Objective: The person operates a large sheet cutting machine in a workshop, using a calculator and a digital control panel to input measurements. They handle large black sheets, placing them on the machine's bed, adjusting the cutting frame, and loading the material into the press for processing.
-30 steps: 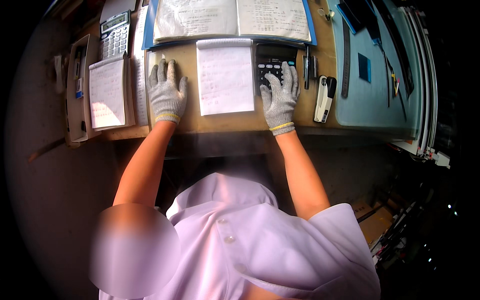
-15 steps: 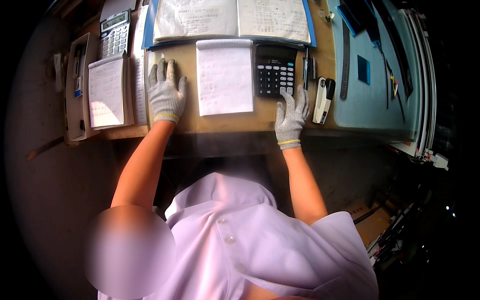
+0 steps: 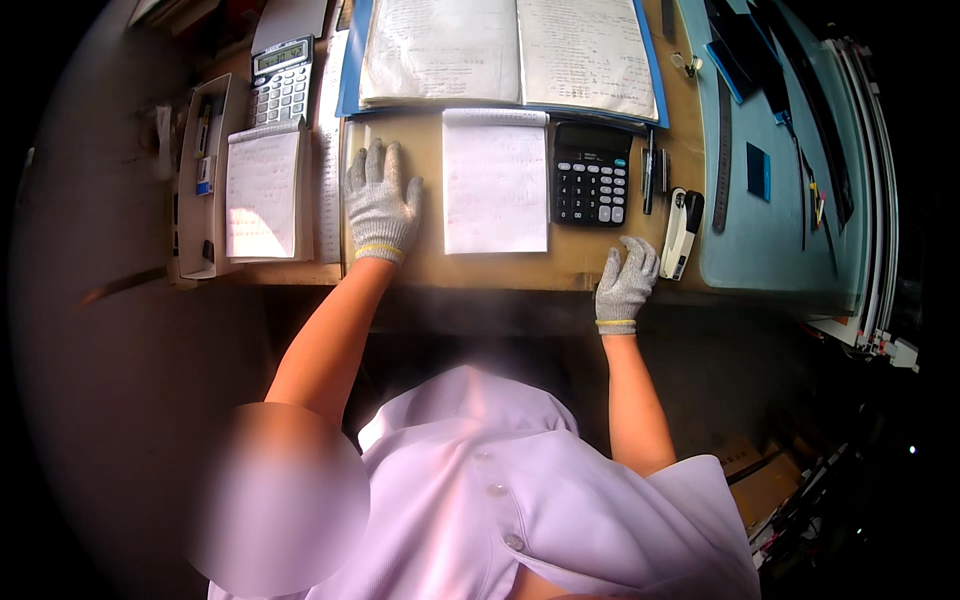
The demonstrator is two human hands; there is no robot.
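Observation:
My left hand (image 3: pixel 382 205), in a grey knitted glove, lies flat on the desk with its fingers stretched forward, left of a white notepad (image 3: pixel 495 190) with handwriting. It holds nothing. My right hand (image 3: pixel 627 283), gloved the same way, is at the desk's front edge with its fingers apart and slightly bent, nothing in them. Just beyond it lies a black calculator (image 3: pixel 590 180). A white and black stapler (image 3: pixel 682 235) lies to its right. Between calculator and stapler are dark pens (image 3: pixel 650 178). Behind the notepad an open ledger (image 3: pixel 515 55) rests on a blue folder (image 3: pixel 349 70).
At left, a silver calculator (image 3: pixel 281 85) sits behind a thick notepad (image 3: pixel 264 190), beside an open box (image 3: pixel 188 225) with pens. To the right, a blue-green mat (image 3: pixel 745 235) bears a dark ruler (image 3: pixel 722 150) and dark strips. White rails (image 3: pixel 880 200) run along the far right.
My right hand has drawn back from the black calculator's lower keys to the desk's front edge. My left hand keeps its place on the desk. The whole view has shifted.

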